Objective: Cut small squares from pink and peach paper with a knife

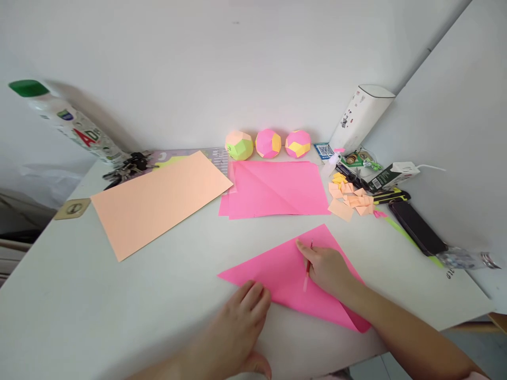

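Observation:
A sheet of bright pink paper (277,264) lies folded over on the table, with a curled fold at its near right corner. The bent fingers of my left hand (245,311) rest on its near edge, the thumb held apart. My right hand (327,266) lies on the same sheet with its index finger stretched toward the far edge. Within that hand is a thin red pen refill (308,268) with a clear end, slanting across the paper. Beyond the folded sheet is a stack of flat pink paper (277,190).
Left of the stack lies a peach sheet (162,203) beside keys (130,166) and a white spray can (79,124). Three paper balls (268,143) line the wall. Rightward are peach paper pieces (352,198), a box cutter (392,196), a black case (418,227) and a clear bottle (463,258).

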Tool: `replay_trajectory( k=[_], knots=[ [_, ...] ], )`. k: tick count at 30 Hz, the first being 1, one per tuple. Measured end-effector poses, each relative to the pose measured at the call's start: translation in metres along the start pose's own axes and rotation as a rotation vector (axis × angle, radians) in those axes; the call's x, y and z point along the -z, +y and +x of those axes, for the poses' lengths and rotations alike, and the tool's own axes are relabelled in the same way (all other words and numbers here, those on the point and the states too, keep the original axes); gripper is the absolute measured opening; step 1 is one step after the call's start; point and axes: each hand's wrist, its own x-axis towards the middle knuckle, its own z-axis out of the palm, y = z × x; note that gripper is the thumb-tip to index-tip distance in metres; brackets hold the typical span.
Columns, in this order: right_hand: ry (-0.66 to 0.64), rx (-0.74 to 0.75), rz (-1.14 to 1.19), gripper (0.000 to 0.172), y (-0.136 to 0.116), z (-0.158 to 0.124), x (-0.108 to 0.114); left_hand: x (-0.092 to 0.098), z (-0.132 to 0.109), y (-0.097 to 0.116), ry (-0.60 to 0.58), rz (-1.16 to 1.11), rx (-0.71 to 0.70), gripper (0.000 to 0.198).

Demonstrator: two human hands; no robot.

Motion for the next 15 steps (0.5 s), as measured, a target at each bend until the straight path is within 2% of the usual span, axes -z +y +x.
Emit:
replay_trajectory(
  k=[3,8,15],
  knots=[
    [-0.023,-0.026,-0.033,0.067,-0.001,0.001,0.001,-0.001,0.006,0.002,0.042,-0.05,-0.067,0.084],
    [-0.048,-0.039,-0.032,0.063,-0.003,0.002,0.003,0.001,0.021,0.01,-0.007,-0.068,-0.2,0.072],
    [-0.041,-0.031,0.012,0.059,-0.006,0.001,0.006,-0.008,0.041,0.03,-0.051,-0.057,-0.332,0.075]
  ],
)
